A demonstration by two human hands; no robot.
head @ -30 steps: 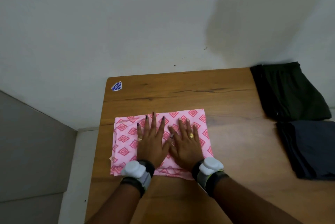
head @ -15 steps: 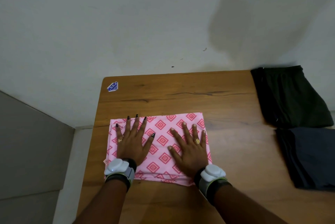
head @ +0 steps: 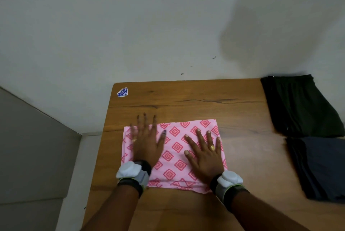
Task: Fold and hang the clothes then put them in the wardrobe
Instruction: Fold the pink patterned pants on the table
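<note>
Pink cloth [head: 174, 154] lies folded on the worktop [head: 186, 100] close to its left edge. The left hand [head: 147, 144], blurred, and the right hand [head: 205, 154] press flat on it, each grip open and holding nothing. A sideways push could drag the top layer, skew the fold, or slide the cloth off that edge. The black garment [head: 298, 107] and grey garment [head: 321, 169] lie well apart on the right, so I judge they are not in the way.

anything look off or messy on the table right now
Nothing much. The pink cloth lies flat under the left hand and right hand, but its near edge is uneven, with lower layers poking out. The black garment and grey garment lie folded neatly on the right.
</note>
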